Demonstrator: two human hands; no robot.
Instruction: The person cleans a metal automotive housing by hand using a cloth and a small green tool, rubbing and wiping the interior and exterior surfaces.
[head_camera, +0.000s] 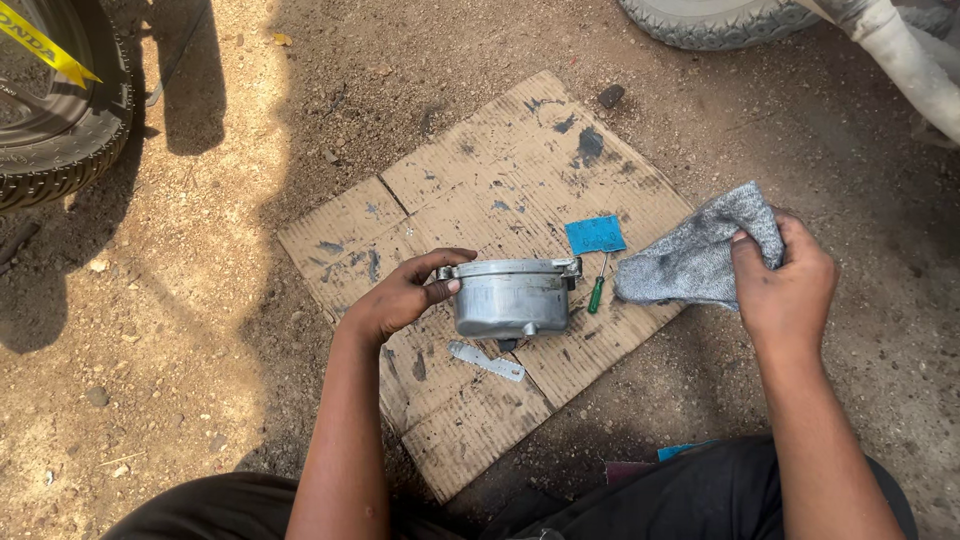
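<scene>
My left hand (405, 293) grips the left rim of a round grey metal housing (512, 298), holding it just above a stained sheet of cardboard (500, 190) on the dirt. My right hand (785, 285) is closed on a grey cloth (700, 250), to the right of the housing and apart from it. A small green-handled screwdriver (597, 292) lies on the cardboard between the housing and the cloth. A blue square piece (595, 235) lies just beyond the screwdriver. A flat metal bracket (487, 361) lies on the cardboard below the housing.
A motorcycle tyre (60, 150) with a yellow band stands at the top left. Another tyre (720, 25) and a pale pipe (910, 60) are at the top right. Dirt ground with small stones surrounds the cardboard. My dark-trousered legs (700, 495) fill the bottom edge.
</scene>
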